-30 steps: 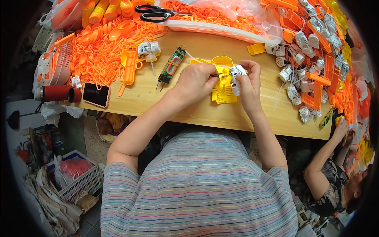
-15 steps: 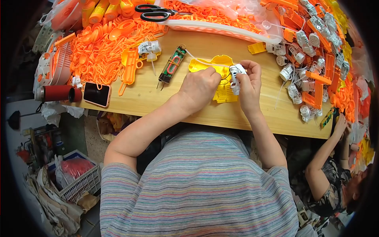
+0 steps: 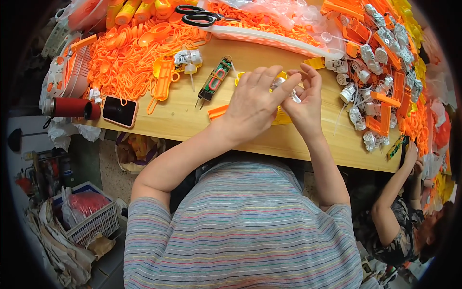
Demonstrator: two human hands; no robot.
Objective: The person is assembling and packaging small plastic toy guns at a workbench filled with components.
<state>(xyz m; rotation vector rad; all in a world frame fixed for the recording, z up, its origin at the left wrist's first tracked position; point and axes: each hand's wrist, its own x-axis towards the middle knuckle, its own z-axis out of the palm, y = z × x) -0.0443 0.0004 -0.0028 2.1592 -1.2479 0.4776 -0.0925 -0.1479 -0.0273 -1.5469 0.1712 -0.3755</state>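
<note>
A small white motor unit [image 3: 294, 98] is pinched in my right hand [image 3: 308, 103], above the table, partly covered by fingers. My left hand [image 3: 252, 103] reaches across from the left with its fingers stretched out and apart. Its index finger overlaps the unit, and its thumb is hidden. Beneath both hands lies a yellow plastic shell [image 3: 283, 117], mostly covered. An orange strip [image 3: 217, 112] pokes out from under my left hand; whether it is held cannot be seen. Left of that lies a dark battery-and-circuit piece [image 3: 214, 82] with a red wire loop.
Orange parts [image 3: 120, 62] heap up at left, near a phone [image 3: 119, 111] and a red flask [image 3: 72, 109]. Black-handled scissors [image 3: 199, 17] rest by a white-rimmed tray [image 3: 279, 39]. White motor units [image 3: 357, 118] pile at right, near a co-worker's arm [image 3: 392, 192].
My left hand has opened from a closed grip and moved right, over the white motor unit. The orange strip now shows beneath it. My right hand keeps hold of the unit.
</note>
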